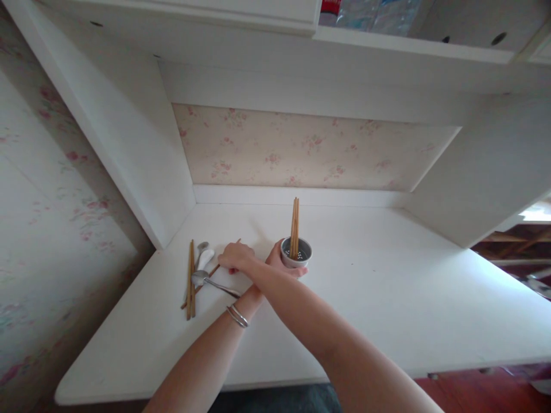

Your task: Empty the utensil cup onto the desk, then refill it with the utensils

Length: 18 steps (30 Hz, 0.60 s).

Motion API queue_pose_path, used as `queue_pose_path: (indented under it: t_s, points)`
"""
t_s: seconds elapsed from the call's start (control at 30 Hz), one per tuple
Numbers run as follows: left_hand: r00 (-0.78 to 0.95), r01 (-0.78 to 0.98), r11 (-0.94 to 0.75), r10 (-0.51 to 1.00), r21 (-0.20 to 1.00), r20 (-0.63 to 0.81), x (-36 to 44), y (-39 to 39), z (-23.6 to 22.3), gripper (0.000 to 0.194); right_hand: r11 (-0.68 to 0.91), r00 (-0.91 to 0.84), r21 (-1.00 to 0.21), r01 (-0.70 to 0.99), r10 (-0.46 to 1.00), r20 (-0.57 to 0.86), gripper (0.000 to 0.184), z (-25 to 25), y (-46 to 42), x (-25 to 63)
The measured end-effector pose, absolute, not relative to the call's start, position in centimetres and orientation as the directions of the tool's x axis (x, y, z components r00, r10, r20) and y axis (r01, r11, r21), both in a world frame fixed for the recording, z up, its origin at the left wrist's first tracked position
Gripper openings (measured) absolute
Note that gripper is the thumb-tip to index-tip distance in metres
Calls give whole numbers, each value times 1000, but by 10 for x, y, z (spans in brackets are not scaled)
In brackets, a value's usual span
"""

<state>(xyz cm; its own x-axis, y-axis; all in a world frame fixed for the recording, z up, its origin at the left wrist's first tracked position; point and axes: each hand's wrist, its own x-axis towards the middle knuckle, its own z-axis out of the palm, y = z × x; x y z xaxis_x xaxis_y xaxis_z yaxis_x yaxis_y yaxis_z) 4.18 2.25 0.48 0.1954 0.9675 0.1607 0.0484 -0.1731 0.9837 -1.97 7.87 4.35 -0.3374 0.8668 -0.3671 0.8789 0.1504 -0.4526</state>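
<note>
My forearms cross, the right over the left. My left hand (276, 258) is wrapped round a grey metal utensil cup (297, 264) with holes in its bottom. Several wooden chopsticks (294, 226) stand upright in the cup. Over to the left, my right hand (237, 256) is closed on a single chopstick (213, 271), which slants across the tabletop with its lower end under other utensils. Beside this hand lie a white spoon (206, 259), a metal spoon (202, 246), a long-handled metal spoon (200, 278) and a pair of chopsticks (190, 281).
Everything stands on a white tabletop (387, 298) with a side panel (120, 115) at the left and another panel (486, 166) at the right. A shelf (413, 46) with plastic bottles (357, 14) hangs overhead. Floral wallpaper (279, 152) covers the back.
</note>
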Motion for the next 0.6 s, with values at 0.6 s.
queue_pose_path:
  t_s: [0.6]
  points:
    - [306,-221,-162,925,962,226,33,16,7,71,158,-155,-466,870,987,44,39,88,86,11]
